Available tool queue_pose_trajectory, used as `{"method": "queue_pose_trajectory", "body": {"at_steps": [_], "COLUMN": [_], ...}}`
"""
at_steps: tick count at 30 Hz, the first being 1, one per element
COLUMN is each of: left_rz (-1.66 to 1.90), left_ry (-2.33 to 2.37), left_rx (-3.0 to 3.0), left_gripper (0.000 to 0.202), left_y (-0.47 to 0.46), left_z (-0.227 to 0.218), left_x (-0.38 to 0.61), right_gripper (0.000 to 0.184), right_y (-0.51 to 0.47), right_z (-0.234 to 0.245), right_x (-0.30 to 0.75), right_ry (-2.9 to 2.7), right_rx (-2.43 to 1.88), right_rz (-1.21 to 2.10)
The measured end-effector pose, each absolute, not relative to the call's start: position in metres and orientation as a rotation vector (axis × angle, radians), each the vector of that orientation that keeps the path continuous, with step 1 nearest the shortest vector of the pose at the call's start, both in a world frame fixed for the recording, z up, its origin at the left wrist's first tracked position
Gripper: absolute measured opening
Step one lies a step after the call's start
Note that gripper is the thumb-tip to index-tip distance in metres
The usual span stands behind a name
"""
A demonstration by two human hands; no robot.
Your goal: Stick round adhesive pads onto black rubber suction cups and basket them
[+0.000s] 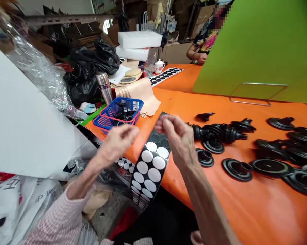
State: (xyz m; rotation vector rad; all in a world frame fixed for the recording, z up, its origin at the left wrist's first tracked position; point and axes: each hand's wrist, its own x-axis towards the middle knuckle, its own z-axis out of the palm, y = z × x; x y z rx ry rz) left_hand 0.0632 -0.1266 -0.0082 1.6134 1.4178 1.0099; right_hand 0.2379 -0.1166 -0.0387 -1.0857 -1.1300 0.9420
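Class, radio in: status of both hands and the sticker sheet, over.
Left hand blurred, left of sticker sheet. Right hand bunched over sheet's top end, grip unclear. Sheet overhangs table edge. Black discs lie right of hands.

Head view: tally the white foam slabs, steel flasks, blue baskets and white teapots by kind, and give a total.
White foam slabs: 2
Steel flask: 1
Blue basket: 1
White teapot: 1
Total: 5
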Motion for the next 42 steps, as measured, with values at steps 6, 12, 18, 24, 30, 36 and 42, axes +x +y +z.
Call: {"method": "queue_pose_trajectory", "body": {"at_steps": [6, 12, 18, 24, 30, 36, 42], "left_rz": [0.841, 0.782, 0.814, 0.833, 0.797, 0.822, 0.817], "left_ry": [1.411, 1.159, 0.972, 0.88, 0.848, 0.87, 0.862], "left_rx": [1.127, 1.007, 0.944, 0.946, 0.942, 0.969, 0.968], "left_gripper": [0.043, 0.025, 0.031, 0.035, 0.038, 0.033, 0.034], "left_y": [-0.112, -0.084, -0.092, -0.092, -0.094, -0.095, -0.094], "left_z": [-0.101, -0.106, -0.107, -0.112, -0.112, -0.108, -0.109], "left_x": [0.102, 0.113, 0.115, 0.113, 0.108, 0.109, 0.111], "right_gripper": [0.031, 0.029, 0.032, 0.022, 0.031, 0.031, 0.025], "right_y": [-0.196, -0.172, -0.127, -0.115, -0.109, -0.117, -0.118], "right_z": [-0.132, -0.131, -0.131, -0.128, -0.135, -0.133, -0.129], "right_x": [0.261, 0.253, 0.241, 0.241, 0.255, 0.261, 0.251], "right_ry": [-1.353, -1.533, -1.529, -1.554, -1.622, -1.662, -1.758], "right_rx": [-1.505, -1.494, -1.499, -1.59, -1.632, -1.596, -1.656], "right_rz": [0.638, 0.346, 0.339, 0.224, 0.112, 0.117, 0.052]}}
